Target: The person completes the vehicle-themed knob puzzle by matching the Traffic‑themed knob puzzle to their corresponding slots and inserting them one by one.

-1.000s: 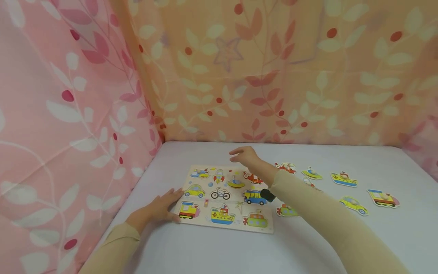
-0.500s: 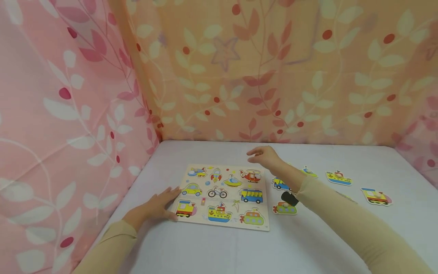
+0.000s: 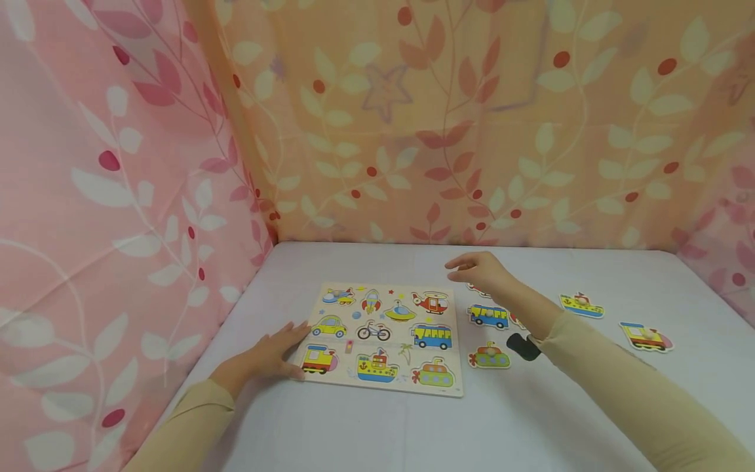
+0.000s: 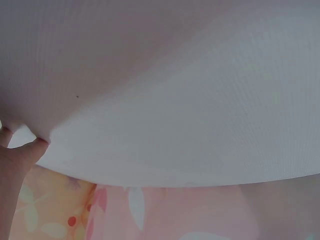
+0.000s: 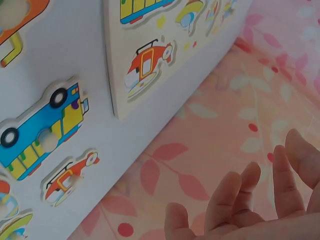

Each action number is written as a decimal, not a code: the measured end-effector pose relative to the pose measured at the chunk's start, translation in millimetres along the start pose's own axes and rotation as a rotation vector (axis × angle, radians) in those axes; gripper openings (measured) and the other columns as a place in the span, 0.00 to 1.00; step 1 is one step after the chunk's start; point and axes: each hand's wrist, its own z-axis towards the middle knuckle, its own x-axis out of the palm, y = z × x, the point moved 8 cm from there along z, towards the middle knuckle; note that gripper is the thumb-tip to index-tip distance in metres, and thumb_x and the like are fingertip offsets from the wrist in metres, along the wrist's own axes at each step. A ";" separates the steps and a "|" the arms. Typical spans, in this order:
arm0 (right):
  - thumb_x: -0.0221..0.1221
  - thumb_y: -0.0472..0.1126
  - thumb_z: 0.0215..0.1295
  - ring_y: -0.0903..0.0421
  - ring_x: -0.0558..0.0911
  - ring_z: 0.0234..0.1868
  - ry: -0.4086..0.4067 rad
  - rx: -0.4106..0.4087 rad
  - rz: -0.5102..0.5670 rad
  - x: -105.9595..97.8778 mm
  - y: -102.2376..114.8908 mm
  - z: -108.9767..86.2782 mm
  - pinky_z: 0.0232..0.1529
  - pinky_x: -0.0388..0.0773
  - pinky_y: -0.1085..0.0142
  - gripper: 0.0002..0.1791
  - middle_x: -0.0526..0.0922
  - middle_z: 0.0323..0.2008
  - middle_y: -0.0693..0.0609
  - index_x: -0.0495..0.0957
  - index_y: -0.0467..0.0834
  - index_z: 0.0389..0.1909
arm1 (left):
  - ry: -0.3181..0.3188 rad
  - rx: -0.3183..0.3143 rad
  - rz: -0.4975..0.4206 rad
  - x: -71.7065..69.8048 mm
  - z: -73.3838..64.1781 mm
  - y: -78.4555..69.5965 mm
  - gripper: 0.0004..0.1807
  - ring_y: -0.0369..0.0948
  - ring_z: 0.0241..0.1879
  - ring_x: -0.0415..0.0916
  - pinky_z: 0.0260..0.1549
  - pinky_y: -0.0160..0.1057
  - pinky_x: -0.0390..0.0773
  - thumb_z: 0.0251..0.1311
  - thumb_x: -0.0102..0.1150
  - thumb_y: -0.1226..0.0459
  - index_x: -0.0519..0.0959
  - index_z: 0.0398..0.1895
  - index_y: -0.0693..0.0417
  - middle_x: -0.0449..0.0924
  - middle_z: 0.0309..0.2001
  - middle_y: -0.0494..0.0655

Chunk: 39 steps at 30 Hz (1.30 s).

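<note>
A wooden puzzle board (image 3: 383, 337) printed with vehicles lies on the table. My left hand (image 3: 268, 354) rests at its left edge, fingers extended along the rim and thumb near the lower corner. Held in the air beyond the board's far right corner, my right hand (image 3: 480, 272) has loosely bent fingers with nothing between them. Beneath and around it lie loose knobbed pieces: a bus (image 3: 488, 316), a submarine (image 3: 489, 356) and a helicopter (image 5: 71, 176). Part of a flying saucer (image 5: 15, 227) shows in the right wrist view. My right forearm covers other pieces in the head view.
A boat piece (image 3: 582, 304) and a train piece (image 3: 645, 336) lie farther right on the white tabletop (image 3: 330, 432). Patterned curtains (image 3: 366, 131) hang behind the table and along its left side. A black wrist-worn device (image 3: 523, 346) sits under my right wrist.
My right hand has moved right, from above the board's far edge to beyond its far right corner, uncovering the bus piece. The left hand stays at the board; the head view shifted slightly.
</note>
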 end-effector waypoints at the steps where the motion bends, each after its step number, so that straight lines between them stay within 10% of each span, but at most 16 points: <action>1: 0.58 0.40 0.68 0.38 0.71 0.59 0.000 -0.001 -0.009 -2.5 -0.9 -1.5 0.60 0.69 0.43 0.22 0.71 0.59 0.33 0.75 0.36 0.60 | -0.002 0.001 -0.002 0.0 -0.3 0.1 0.56 0.57 0.75 0.38 0.65 0.69 0.39 0.45 0.74 0.48 0.56 0.75 0.54 0.50 0.76 0.52; 39: 0.59 0.46 0.68 0.35 0.70 0.57 -0.015 0.015 -0.098 -67.2 -46.9 -42.6 0.56 0.66 0.34 0.28 0.70 0.59 0.31 0.70 0.33 0.62 | -0.017 0.007 0.002 -1.8 -2.9 -2.0 0.56 0.57 0.75 0.38 0.65 0.69 0.39 0.45 0.74 0.48 0.56 0.75 0.54 0.50 0.76 0.53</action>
